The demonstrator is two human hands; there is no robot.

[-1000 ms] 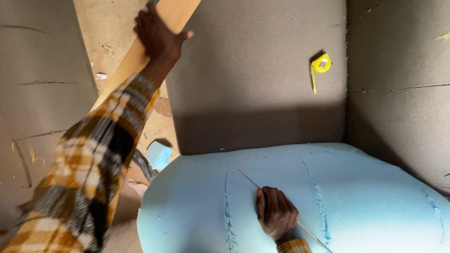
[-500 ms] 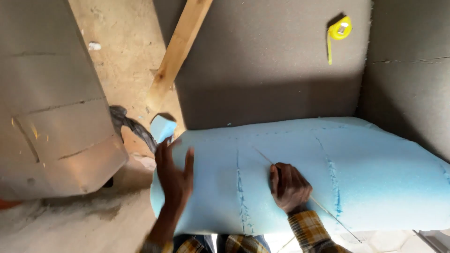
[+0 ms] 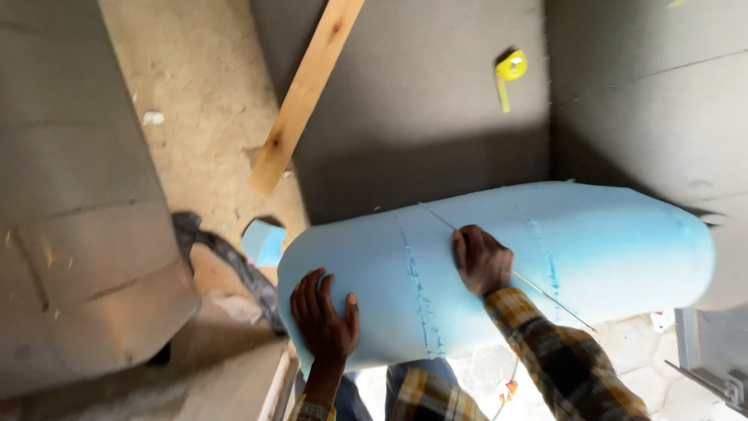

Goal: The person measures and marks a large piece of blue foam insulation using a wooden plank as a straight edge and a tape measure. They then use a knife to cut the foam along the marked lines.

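1. Pale blue foam sheet [image 3: 608,249] curves across my lap, filling the view from 6 to 3 o'clock.
2. My left hand [image 3: 323,320] lies flat on its left end at 7 o'clock, fingers spread, gripping nothing.
3. My right hand [image 3: 481,260] is closed around a thin stick [image 3: 545,296], pressing it against the foam near the centre.
4. A wooden plank [image 3: 308,90] slants at 11 o'clock on the floor.
5. A yellow tape measure [image 3: 510,68] sits at 1 o'clock.
6. A small blue foam offcut [image 3: 262,242] lies just left of the sheet.
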